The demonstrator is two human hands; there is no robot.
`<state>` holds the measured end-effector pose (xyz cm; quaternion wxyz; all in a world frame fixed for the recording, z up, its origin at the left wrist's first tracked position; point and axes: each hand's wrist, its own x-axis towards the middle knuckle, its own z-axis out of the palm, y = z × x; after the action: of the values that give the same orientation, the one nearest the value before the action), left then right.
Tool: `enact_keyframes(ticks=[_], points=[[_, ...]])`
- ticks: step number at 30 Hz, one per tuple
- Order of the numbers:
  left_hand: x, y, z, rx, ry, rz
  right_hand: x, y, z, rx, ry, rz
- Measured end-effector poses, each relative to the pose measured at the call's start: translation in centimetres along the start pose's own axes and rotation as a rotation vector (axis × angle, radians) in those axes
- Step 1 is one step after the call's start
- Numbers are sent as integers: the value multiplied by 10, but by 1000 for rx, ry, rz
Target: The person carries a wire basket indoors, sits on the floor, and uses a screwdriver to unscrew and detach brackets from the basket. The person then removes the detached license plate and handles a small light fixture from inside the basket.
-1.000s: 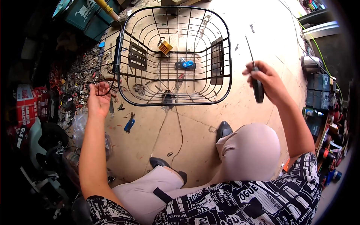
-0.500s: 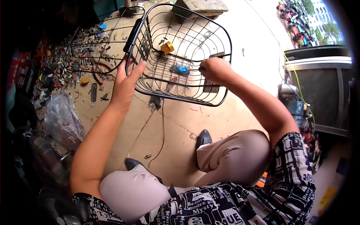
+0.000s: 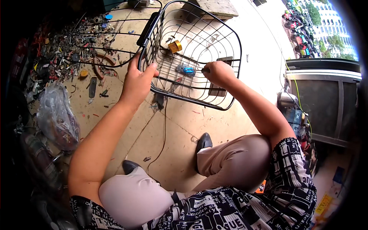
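Observation:
A black wire basket (image 3: 191,101), tilted with its open side toward me, is held up in front of me. My left hand (image 3: 138,82) is closed round its left rim, just below a thick black bar (image 3: 148,30). My right hand (image 3: 220,74) reaches inside, fingers closed in a pinch; a small dark end shows at the fingertips, too small to name. Beside those fingertips is a blue and grey piece (image 3: 188,70). Farther up, a ribbed gold-coloured cylinder (image 3: 175,46) shows within the basket's outline. I cannot tell whether these two rest on the wires or behind them.
Scattered small parts and scraps (image 3: 86,46) cover the floor at left, near a clear plastic bag (image 3: 57,115). A wooden block (image 3: 216,7) lies beyond the basket. At right stand a dark metal-framed cabinet (image 3: 322,99) and a yellow-green cable (image 3: 295,82).
The basket and both hands have shifted slightly in view, partly because the view itself moved. My right hand sits a little closer to the blue piece. Both hands keep their holds.

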<state>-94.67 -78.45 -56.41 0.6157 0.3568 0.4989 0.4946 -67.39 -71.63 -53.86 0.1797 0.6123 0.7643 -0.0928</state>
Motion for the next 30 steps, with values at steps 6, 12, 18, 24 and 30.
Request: enact_keyframes(ticks=[6,12,18,24,30], points=[[-2,6,-3,35,2,-16,-2,-6,-5,16,-14,28],[-1,5,-5,62,2,-23,1,-4,-4,6,-20,20],[-1,5,-3,58,-1,-18,4,0,-1,46,-41,43],[0,5,-3,78,1,-22,5,1,-1,42,-24,15],[0,3,-3,67,2,-15,14,8,6,57,-46,24]])
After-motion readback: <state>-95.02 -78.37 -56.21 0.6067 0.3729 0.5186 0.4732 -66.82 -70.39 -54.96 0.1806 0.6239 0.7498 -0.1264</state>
